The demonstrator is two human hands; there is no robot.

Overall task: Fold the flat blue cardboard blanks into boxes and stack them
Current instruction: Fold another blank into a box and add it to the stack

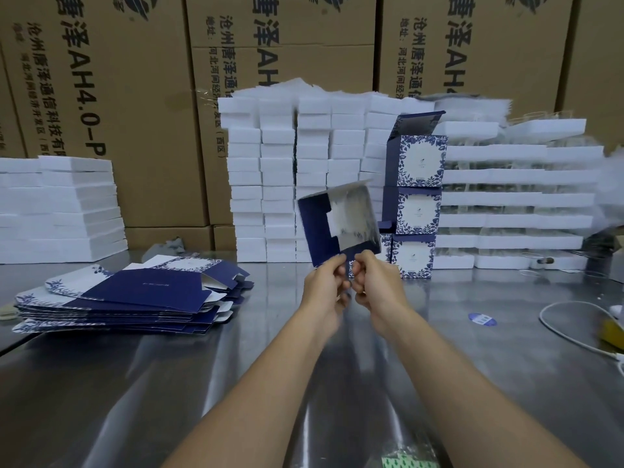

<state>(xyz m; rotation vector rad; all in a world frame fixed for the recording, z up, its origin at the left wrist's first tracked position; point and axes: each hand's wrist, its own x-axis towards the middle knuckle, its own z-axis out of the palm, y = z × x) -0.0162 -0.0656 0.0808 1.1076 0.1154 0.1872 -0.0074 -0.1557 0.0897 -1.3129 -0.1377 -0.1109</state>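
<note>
Both hands hold one blue cardboard blank (337, 224) up above the middle of the steel table, tilted left, its pale inner side facing me. My left hand (326, 285) pinches its lower edge, and my right hand (374, 285) grips the same edge just beside it. A pile of flat blue-and-white blanks (131, 295) lies on the table to the left. Behind the held blank, three folded boxes (417, 207) with floral print stand stacked, the top one with its lid flap open. Another folded box (386, 244) sits low beside them, partly hidden.
White foam blocks are piled at centre back (280, 184), at the left (60, 207) and as trays at the right (516, 197). Large brown cartons (135, 79) form the back wall. A white cable (570, 329), a blue sticker (483, 319) and a yellow object (611, 329) lie at the right.
</note>
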